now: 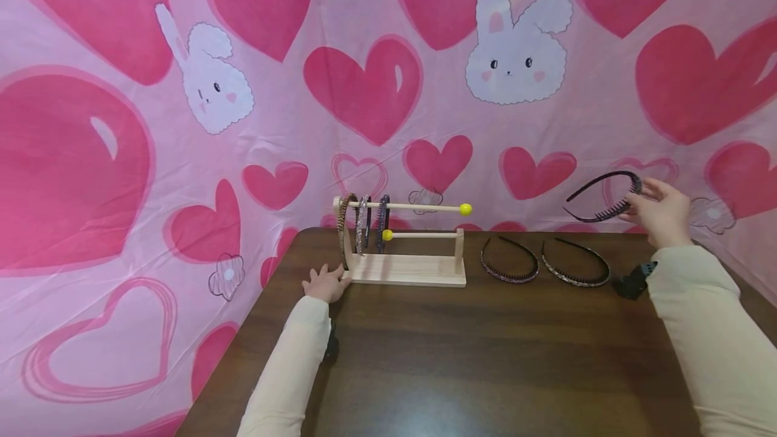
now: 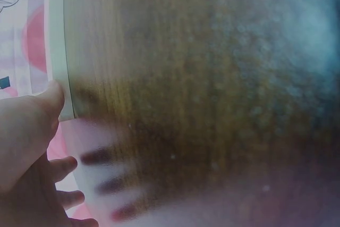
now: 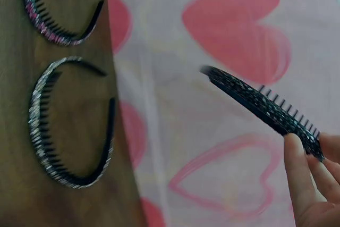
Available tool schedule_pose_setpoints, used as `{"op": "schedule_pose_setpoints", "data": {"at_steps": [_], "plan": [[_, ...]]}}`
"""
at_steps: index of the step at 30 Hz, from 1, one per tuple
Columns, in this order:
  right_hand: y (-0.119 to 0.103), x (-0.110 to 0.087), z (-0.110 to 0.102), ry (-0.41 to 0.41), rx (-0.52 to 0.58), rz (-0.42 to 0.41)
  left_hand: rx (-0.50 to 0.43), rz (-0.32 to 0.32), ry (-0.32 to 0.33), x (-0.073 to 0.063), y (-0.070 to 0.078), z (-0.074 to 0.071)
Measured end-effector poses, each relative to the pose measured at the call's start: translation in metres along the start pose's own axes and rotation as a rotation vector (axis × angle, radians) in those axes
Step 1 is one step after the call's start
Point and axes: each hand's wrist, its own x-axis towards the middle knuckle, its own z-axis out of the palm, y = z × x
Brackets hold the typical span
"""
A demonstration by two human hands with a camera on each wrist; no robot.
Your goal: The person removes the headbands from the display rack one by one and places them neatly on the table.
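Note:
In the head view my right hand (image 1: 664,214) pinches a black glittery headband (image 1: 635,184) with comb teeth, raised above the table's back right. Thumb and fingers grip it near one edge in the right wrist view. My left hand (image 1: 326,283) rests on the table at the left end of a wooden headband stand (image 1: 407,270); its fingers are spread. The left wrist view has the thumb (image 2: 52,97) against the stand's base. On the upper rod hang a golden-brown headband (image 1: 342,228), a silvery one (image 1: 360,228) and a dark bluish one (image 1: 382,221).
Right of the stand, a pink-purple glitter headband (image 1: 512,280) and a silver glitter headband (image 1: 577,281) lie on the brown table (image 1: 473,363). Yellow balls cap the stand's upper rod (image 1: 425,207) and lower rod (image 1: 421,235). A pink heart-print cloth (image 1: 279,113) hangs behind.

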Motion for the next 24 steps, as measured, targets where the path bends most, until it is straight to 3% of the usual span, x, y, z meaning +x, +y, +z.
{"op": "schedule_pose_setpoints", "data": {"at_steps": [7, 12, 13, 15, 17, 20, 24], "plan": [[0.020, -0.008, -0.027, 0.257, 0.283, 0.197, -0.007, -0.008, -0.007, 0.002, 0.000, 0.001], [0.035, -0.017, -0.042, 0.422, 0.470, 0.314, -0.013, 0.000, 0.018, 0.029, -0.015, 0.019], [0.038, -0.018, -0.044, 0.443, 0.483, 0.329, -0.010, 0.014, 0.034, 0.038, -0.021, 0.026], [0.045, -0.022, -0.047, 0.473, 0.490, 0.337, -0.002, 0.017, 0.038, 0.042, -0.023, 0.029], [0.051, -0.025, -0.049, 0.512, 0.502, 0.350, 0.000, 0.016, 0.037, 0.039, -0.021, 0.027], [0.060, -0.031, -0.053, 0.551, 0.515, 0.368, -0.005, -0.004, 0.009, 0.018, -0.007, 0.010], [0.069, -0.036, -0.057, 0.595, 0.513, 0.415, 0.010, 0.013, 0.014, 0.003, 0.000, 0.002]]}}
